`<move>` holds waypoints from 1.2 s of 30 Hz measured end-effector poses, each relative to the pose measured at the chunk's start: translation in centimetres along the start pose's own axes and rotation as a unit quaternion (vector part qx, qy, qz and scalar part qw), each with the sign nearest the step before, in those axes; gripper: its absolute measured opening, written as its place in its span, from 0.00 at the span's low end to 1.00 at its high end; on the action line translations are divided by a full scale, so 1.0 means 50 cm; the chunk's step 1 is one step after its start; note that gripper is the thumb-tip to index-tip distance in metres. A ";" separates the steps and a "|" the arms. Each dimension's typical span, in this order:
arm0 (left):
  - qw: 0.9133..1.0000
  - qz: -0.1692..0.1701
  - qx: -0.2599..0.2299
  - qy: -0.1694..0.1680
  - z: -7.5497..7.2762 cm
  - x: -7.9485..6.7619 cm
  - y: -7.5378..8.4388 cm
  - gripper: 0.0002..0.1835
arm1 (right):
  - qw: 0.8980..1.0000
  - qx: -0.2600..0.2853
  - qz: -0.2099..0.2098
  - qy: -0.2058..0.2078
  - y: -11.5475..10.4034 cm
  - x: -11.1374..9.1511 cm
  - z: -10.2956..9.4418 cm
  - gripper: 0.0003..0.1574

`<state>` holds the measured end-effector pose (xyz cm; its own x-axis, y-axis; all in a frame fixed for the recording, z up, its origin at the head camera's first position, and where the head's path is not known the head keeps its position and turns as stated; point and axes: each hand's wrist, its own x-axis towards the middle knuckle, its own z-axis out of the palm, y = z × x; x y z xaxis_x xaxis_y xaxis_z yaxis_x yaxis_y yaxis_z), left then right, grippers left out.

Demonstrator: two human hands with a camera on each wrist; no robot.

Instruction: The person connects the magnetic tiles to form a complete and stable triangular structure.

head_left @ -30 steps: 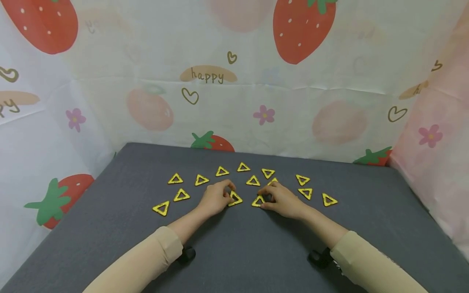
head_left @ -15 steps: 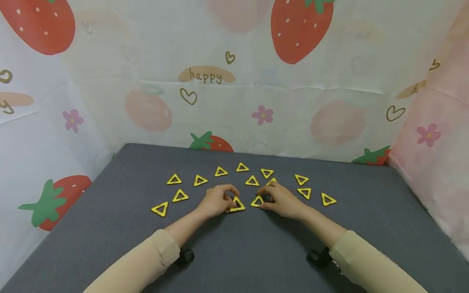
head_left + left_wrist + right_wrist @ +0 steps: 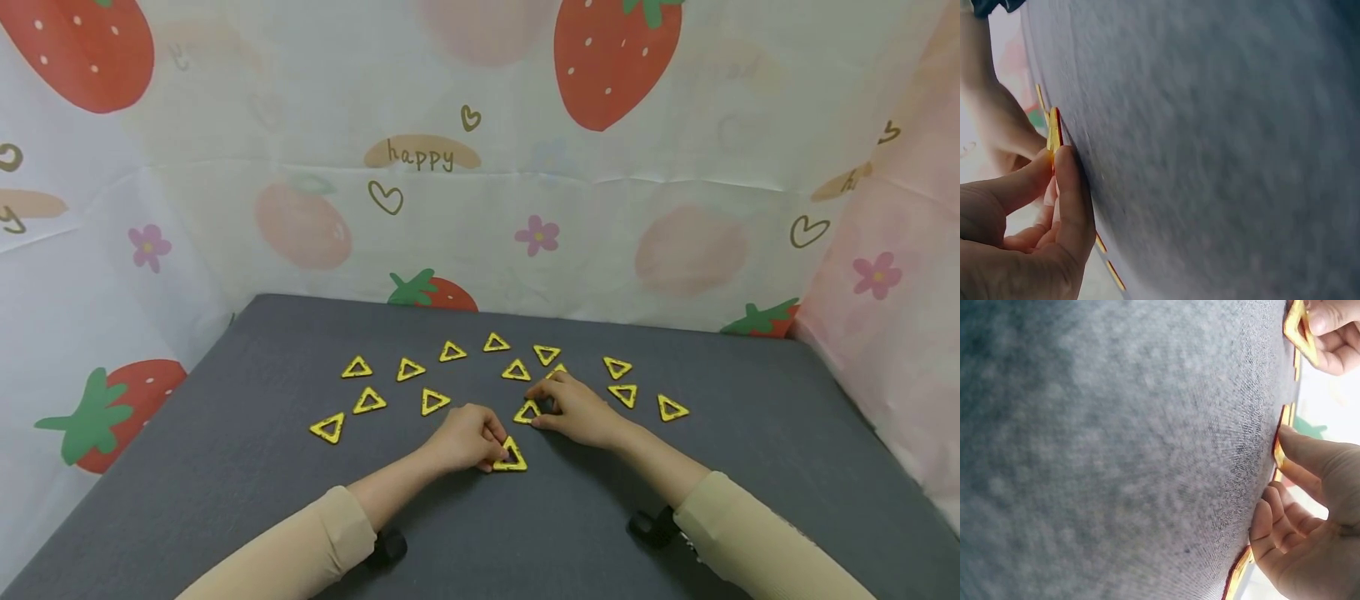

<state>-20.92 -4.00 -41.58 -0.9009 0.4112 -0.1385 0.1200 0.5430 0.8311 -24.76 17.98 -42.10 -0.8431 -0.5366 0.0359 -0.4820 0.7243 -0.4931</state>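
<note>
My left hand (image 3: 467, 437) pinches a yellow open-centred triangle tile (image 3: 513, 467) between thumb and fingers. In the left wrist view that tile (image 3: 1055, 128) appears edge-on, with a red side beneath the yellow. The right hand (image 3: 577, 410) has thumb and index finger on a second yellow triangle tile (image 3: 522, 418) at the dark table. From the right wrist, this tile (image 3: 1279, 434) shows at the thumb, while the other fingers are bent. One more tile (image 3: 557, 371) lies just behind the right hand, partly covered by it.
Several similar triangle tiles lie spread on the dark table (image 3: 480, 542): some at left, such as one tile (image 3: 330, 427), and some at right, such as another tile (image 3: 672, 408). Behind stands a strawberry-print sheet (image 3: 450, 225).
My left hand has drawn its tile nearer and to the right, uncovering another tile behind it. The right hand stays at its tile.
</note>
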 end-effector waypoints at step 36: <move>0.995 0.039 0.087 -0.013 0.007 -0.006 -0.009 0.25 | 1.000 0.020 -0.008 0.005 0.006 0.001 -0.003 0.23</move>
<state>-20.57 -4.10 -42.10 -0.8754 0.4742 -0.0937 0.2606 0.6263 0.7348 -24.97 18.22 -42.13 -0.8377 -0.5436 0.0530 -0.4858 0.6972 -0.5272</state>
